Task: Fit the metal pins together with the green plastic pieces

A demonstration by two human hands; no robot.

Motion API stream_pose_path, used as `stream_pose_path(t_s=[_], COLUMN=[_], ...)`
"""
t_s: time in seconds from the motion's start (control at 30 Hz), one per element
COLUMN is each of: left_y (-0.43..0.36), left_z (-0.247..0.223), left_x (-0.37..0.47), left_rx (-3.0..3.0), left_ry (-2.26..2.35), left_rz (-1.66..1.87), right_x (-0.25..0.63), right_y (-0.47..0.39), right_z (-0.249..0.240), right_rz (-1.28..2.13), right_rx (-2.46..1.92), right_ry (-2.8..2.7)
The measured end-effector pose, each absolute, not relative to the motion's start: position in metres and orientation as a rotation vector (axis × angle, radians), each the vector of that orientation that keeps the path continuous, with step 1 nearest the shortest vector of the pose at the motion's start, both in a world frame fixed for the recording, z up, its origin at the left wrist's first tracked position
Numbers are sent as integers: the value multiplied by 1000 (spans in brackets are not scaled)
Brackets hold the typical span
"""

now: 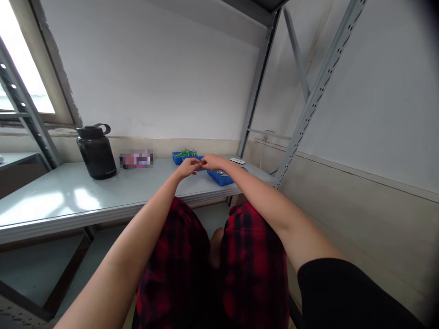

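My left hand (188, 167) and my right hand (211, 162) meet fingertip to fingertip above the table, both with fingers pinched. Whatever lies between the fingers is too small to make out; a bit of red shows beneath my left fingertips. Just behind my left hand sits a blue tray (177, 159) with green pieces (187, 153) heaped in it. Under my right hand and forearm is another blue tray (221, 178) holding small light-coloured pieces, partly hidden by the arm.
A large black bottle (98, 153) stands on the grey table (137, 185) at the left, beside a blurred pink item (136, 159). A flat white-and-dark object (237, 161) lies behind the right forearm. Metal shelf posts (302, 123) rise at the right, and a wall runs behind.
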State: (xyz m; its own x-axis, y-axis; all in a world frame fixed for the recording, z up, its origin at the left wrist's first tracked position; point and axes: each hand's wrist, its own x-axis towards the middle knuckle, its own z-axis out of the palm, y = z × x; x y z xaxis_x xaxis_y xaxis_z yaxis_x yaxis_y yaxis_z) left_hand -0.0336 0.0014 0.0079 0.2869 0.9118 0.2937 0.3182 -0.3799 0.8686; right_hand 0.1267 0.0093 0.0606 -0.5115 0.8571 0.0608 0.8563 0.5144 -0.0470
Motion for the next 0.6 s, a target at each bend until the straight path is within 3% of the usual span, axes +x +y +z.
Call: stream_pose_path(t_s=[0.6], left_y=[6], left_z=[6], left_x=[-29], left_rx=[1795], left_ry=[1179], left_rz=[1015], right_x=[129], right_y=[8], right_z=[69], right_rz=[-88], right_rx=[-1297], right_ry=[-2698])
